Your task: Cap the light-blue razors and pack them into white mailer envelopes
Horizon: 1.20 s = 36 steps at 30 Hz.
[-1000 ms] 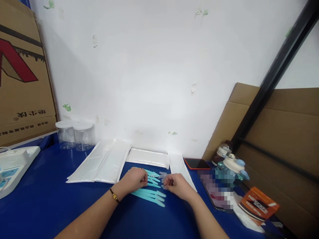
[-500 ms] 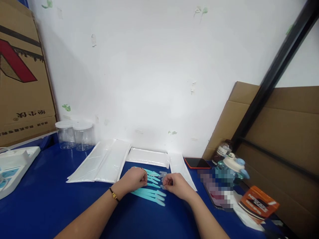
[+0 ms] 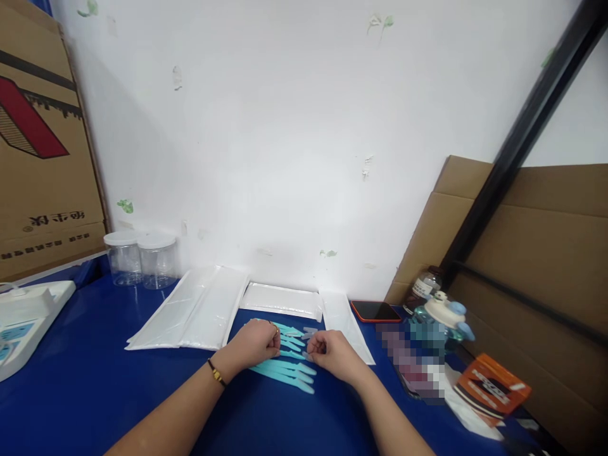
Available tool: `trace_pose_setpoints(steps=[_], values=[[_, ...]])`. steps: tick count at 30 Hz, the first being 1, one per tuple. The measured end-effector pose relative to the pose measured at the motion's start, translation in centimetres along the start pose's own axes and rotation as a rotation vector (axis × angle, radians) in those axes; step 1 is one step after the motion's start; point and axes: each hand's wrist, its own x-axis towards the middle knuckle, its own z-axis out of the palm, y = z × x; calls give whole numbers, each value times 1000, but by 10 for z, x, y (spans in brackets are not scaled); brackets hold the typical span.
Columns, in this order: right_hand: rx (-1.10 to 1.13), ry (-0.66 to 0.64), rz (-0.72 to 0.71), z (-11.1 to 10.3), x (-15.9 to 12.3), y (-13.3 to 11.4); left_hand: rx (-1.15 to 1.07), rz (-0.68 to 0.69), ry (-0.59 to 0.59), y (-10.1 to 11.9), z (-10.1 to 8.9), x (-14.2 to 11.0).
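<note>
A white wall (image 3: 285, 126) rises behind my blue table (image 3: 85, 392), with cardboard panels (image 3: 536, 253) leaning at the right and a printed box (image 3: 42, 158) at the left. Flat white plastic bags (image 3: 194, 307) lie along the wall's foot, two clear jars (image 3: 140, 258) beyond them. Between my wrists is a small pile of turquoise plastic sticks (image 3: 287, 370), their long axes running left to right across me, tips toward my right.

My left hand (image 3: 256, 343) is curled into a loose fist at the pile's left end, fingers pressed on what seems to be one stick, though I cannot tell for sure. My right hand (image 3: 332, 351) sits at the opposite end, fingertips drawn together on a pale cap-like piece (image 3: 308, 356). The sticks lie directly between both hands, about equally near each.
</note>
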Motion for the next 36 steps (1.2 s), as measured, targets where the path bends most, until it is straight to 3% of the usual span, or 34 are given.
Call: trace_pose_setpoints(steps=[15,21,27,36], values=[[66,-41,7,9,4,-8,-73,50,-11,10,3,-2],[-205,212,-25,-20,5,11,-9,0,118,1,4,2],[-338,113,-75,-14,4,7,22,-31,72,-3,5,4],[-200,114,12,-8,8,10,-5,-80,5,-8,6,10]])
